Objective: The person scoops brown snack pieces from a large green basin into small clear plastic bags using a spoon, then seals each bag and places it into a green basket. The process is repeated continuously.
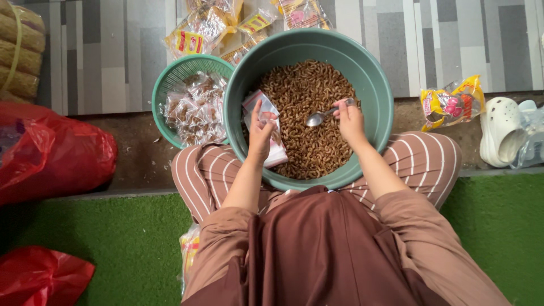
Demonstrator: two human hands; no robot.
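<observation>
The head camera looks straight down, close above the lap and green basin (374, 73).

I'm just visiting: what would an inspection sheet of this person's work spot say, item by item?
Surface: green artificial turf beside grey patterned floor.
Job's things: large green plastic basin of brown curled snacks; metal spoon; small clear plastic bag.
Clutter: green mesh basket of filled packets; red plastic bags; yellow snack packet; white clog.
Hands: left hand holds the bag; right hand holds the spoon.
Cables: nothing seen.
Surroundings: floor-level seating, striped trousers.
</observation>
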